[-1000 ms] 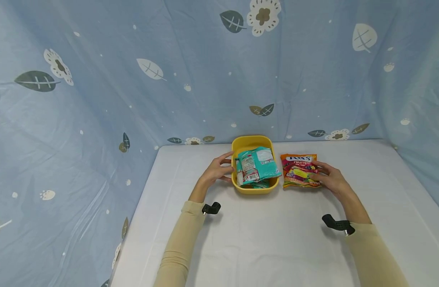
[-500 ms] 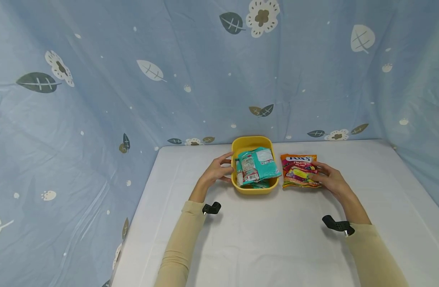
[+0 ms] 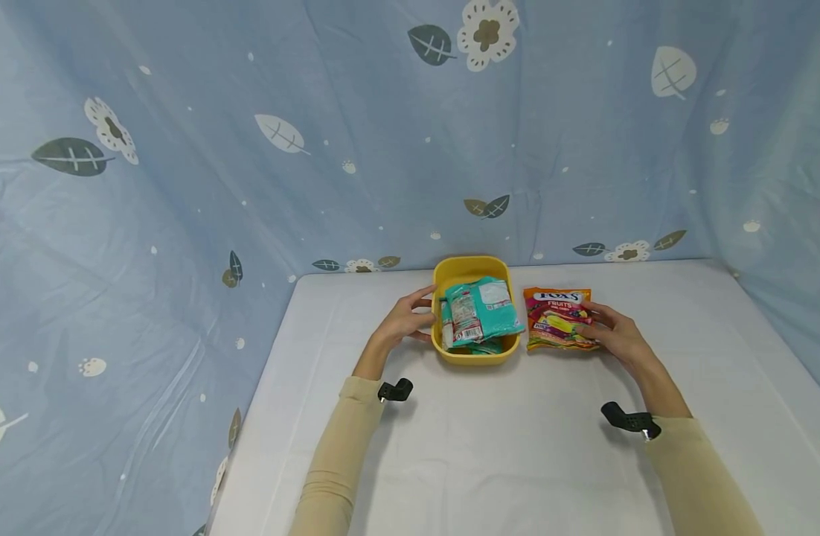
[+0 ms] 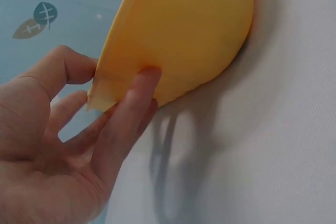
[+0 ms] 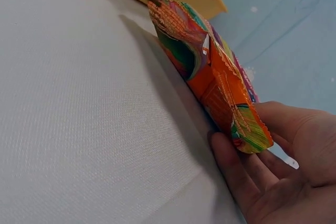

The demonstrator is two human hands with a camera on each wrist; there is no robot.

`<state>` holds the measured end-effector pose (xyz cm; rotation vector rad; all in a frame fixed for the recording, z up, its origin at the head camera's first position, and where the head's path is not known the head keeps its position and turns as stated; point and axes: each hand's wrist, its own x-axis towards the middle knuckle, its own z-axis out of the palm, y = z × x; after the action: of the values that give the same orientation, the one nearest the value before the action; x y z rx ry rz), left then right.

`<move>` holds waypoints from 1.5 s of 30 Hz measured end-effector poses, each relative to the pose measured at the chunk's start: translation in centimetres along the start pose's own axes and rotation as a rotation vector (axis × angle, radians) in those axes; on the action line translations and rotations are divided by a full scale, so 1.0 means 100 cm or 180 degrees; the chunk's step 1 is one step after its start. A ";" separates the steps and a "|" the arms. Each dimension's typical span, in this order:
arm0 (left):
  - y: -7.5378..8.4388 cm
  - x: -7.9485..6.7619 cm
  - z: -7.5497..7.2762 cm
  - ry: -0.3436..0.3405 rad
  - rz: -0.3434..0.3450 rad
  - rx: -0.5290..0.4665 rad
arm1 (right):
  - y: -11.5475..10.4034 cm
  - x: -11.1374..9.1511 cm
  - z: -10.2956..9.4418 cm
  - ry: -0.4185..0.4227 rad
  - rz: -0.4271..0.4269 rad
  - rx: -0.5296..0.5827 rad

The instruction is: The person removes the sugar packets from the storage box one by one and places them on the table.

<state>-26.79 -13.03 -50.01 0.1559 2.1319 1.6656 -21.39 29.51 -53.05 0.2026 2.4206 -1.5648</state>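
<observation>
My left hand [image 3: 402, 318] is at the left side of a yellow plastic basket [image 3: 475, 359], thumb and fingertips at its rim. In the left wrist view, one fingertip presses the outer wall of the basket [image 4: 194, 30]. Inside lie several teal packets [image 3: 497, 316], the top one leaning on the right rim. To the right, a red and orange bag of Fox's fruit candy [image 3: 557, 320] lies on the table. My right hand [image 3: 617, 335] pinches its right edge. The right wrist view shows the candy bag [image 5: 210, 77] between thumb and fingers, its lower edge at the cloth.
A white cloth covers the table [image 3: 490, 461]. Behind it and on the left hangs a blue curtain [image 3: 383, 112] with leaves and flowers. The basket and candy bag sit near the table's back edge, a narrow gap between them. Black camera mounts [image 3: 627, 417] project from both wrists.
</observation>
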 end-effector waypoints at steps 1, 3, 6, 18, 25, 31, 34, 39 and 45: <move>0.000 0.000 0.000 -0.0003 0.0002 0.0006 | 0.000 0.000 0.000 0.0003 -0.0005 -0.0012; 0.000 -0.001 0.000 -0.0009 0.0011 0.0010 | 0.000 0.000 0.000 0.0020 0.0004 -0.0028; 0.000 -0.003 0.001 -0.0011 0.0022 0.0018 | 0.000 0.000 0.001 0.0031 0.0001 -0.0039; -0.004 -0.012 0.005 0.0046 0.0011 -0.0010 | 0.001 0.000 0.002 0.0047 -0.0084 -0.0081; -0.006 -0.019 0.009 0.0099 -0.0010 -0.0028 | 0.001 -0.001 0.001 0.0043 -0.0177 -0.0198; -0.008 -0.023 0.012 0.0061 0.0008 -0.0125 | 0.001 -0.004 0.001 0.0056 -0.0302 -0.0524; -0.010 -0.024 0.012 0.0059 0.0029 -0.0133 | -0.002 -0.004 0.001 0.0054 -0.0381 -0.0736; -0.010 -0.024 0.012 0.0043 0.0020 -0.0110 | -0.010 -0.003 0.000 0.0033 -0.0408 -0.1170; -0.011 -0.023 0.011 0.0042 0.0070 -0.0142 | -0.025 -0.007 -0.001 -0.0100 -0.0337 -0.1446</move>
<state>-24.09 -13.17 -50.69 0.1558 2.1080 1.7300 -21.32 28.64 -50.61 -0.0365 2.7165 -1.0014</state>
